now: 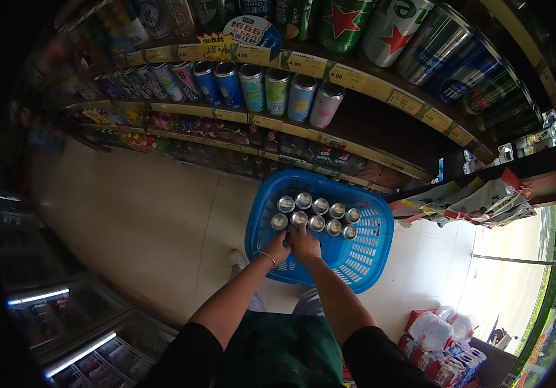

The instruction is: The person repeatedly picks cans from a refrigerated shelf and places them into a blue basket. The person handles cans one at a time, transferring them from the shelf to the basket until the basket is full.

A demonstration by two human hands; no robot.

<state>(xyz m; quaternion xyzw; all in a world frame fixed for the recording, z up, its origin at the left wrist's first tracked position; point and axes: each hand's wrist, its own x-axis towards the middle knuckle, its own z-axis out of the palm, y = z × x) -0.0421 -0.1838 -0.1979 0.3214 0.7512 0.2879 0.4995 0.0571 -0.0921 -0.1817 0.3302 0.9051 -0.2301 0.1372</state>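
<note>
A blue plastic basket (381, 242) with slotted walls is in front of me, with two rows of upright silver-topped drink cans (320, 205) inside. My right hand (305, 246) reaches over its near side, fingers closed at the second can from the left in the near row (298, 218). Close beside it, my left hand (276, 248) wears a bracelet at the wrist. Its fingers are bent inward below the leftmost near can (279, 222); their tips are partly hidden, and what they hold does not show.
Beyond the basket rise shelves with a row of colourful cans (265, 90) and larger cans (349, 29) above. Snack bags (478, 200) hang at the right. Wrapped water bottles (433, 333) stand lower right. Lit glass coolers (77, 343) are at the lower left.
</note>
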